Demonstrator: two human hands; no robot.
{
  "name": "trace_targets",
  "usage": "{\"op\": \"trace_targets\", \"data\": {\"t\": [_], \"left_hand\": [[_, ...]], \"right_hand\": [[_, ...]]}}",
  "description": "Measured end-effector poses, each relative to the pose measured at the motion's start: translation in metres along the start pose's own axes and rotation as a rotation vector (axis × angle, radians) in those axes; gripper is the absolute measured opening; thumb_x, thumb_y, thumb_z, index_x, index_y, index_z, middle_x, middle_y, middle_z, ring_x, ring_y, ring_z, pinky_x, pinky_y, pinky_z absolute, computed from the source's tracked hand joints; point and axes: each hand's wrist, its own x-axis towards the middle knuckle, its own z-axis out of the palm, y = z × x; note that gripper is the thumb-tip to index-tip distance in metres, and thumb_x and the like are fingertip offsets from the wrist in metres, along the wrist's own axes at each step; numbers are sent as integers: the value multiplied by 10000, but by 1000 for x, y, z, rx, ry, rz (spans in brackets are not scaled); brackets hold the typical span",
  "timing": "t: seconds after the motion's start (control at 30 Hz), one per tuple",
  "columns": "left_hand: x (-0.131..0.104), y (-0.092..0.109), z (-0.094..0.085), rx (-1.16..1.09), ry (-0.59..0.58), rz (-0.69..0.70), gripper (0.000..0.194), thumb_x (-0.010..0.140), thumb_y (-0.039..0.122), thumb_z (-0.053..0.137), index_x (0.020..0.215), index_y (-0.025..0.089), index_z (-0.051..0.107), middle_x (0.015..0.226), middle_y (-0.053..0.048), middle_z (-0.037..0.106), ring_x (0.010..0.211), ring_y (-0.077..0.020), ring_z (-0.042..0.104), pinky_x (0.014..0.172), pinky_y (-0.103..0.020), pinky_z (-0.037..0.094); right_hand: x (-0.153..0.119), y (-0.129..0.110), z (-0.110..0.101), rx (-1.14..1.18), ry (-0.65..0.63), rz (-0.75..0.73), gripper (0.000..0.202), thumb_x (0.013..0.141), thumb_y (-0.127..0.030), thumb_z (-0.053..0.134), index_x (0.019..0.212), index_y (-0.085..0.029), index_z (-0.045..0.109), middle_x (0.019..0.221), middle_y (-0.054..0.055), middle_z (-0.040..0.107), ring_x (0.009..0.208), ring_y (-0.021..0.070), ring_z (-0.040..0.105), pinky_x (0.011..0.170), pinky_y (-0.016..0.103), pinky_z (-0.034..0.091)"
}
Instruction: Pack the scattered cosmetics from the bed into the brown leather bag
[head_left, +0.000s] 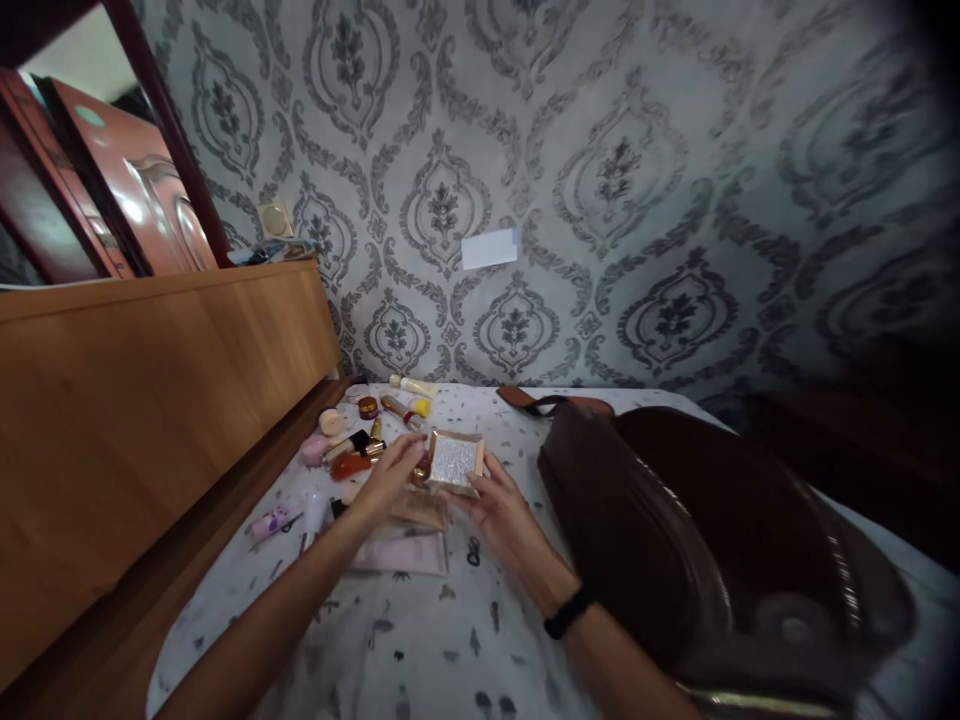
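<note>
A square compact case (454, 460) with a glittery silver face and gold-coloured edges is held up over the bed sheet. My right hand (496, 502), with a black band at the wrist, is closed on its right side and lower corner. My left hand (390, 472) is just left of the compact, its fingers stretched toward it and apart from one another; nothing shows in its grasp. Below the hands lie a pink flat pouch or tube (409, 555) and a beige tube (420, 508). Part of the cosmetics pile is hidden behind my left hand and forearm.
Various cosmetics are spread at left, including a brown jar (367, 407), a yellow-capped tube (420, 407), a cream tube (411, 384) and a purple bottle (274, 521). A large dark brown bag (637, 520) fills the right side. A wooden headboard (172, 390) borders the left.
</note>
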Motion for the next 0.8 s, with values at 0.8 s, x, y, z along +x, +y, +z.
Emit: {"op": "trace_targets", "data": {"t": [0.8], "left_hand": [[-64,-37,51,671,-105,840,394,907,232,624,1289,272,537,1381,-127,497,1292,-284,473,1055,-493,409]], "right_hand": [[-60,1,-50,107,225,68,440,696,-355,851,1103,-272,708,1083,-3,745,963,168,679,841,278,536]]}}
